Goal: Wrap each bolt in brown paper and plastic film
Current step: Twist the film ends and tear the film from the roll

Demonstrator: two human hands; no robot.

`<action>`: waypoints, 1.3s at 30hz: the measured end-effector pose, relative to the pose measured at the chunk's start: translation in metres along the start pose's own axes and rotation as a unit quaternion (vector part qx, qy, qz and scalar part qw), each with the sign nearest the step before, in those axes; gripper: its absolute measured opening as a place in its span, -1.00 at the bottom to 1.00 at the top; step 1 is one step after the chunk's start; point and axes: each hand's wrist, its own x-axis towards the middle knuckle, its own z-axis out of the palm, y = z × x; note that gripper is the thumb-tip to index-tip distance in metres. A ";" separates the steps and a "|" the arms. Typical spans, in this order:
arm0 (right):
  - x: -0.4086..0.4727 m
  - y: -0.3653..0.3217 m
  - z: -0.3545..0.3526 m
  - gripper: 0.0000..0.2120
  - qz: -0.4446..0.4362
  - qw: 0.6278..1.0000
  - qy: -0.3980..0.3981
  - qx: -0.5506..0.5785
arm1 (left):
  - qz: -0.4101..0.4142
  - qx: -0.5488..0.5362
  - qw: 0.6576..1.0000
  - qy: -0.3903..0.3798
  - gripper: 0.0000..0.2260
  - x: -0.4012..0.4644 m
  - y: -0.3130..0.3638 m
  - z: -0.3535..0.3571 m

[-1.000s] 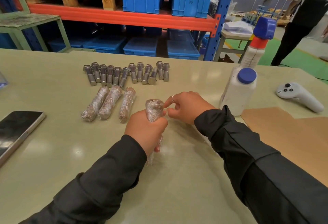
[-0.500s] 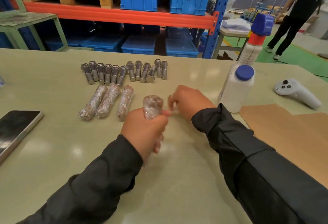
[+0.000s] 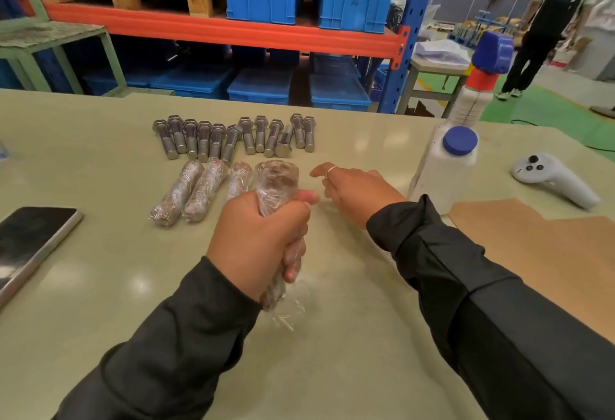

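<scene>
My left hand (image 3: 258,240) grips a bolt wrapped in brown paper and plastic film (image 3: 276,180), holding it nearly upright above the table, with a loose tail of film (image 3: 286,315) hanging below my fist. My right hand (image 3: 357,191) hovers just right of it, fingers relaxed and pointing left, holding nothing. Three wrapped bolts (image 3: 199,190) lie side by side behind my left hand. Several bare steel bolts (image 3: 233,137) lie in a row farther back.
A phone (image 3: 30,243) lies at the left edge. A white bottle with a blue cap (image 3: 444,166), a taller spray bottle (image 3: 479,87), a white controller (image 3: 554,178) and brown paper sheets (image 3: 545,246) are on the right. A person walks at the far right.
My right hand let go of the wrapped bolt's top and drew away to the right, its fingers loosening. My left hand lifted the bolt a little higher.
</scene>
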 end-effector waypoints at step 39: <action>-0.040 -0.042 -0.045 -0.71 -0.116 0.914 -0.103 0.376 | -0.251 -0.109 0.943 -0.188 -0.90 0.035 -0.022 -0.027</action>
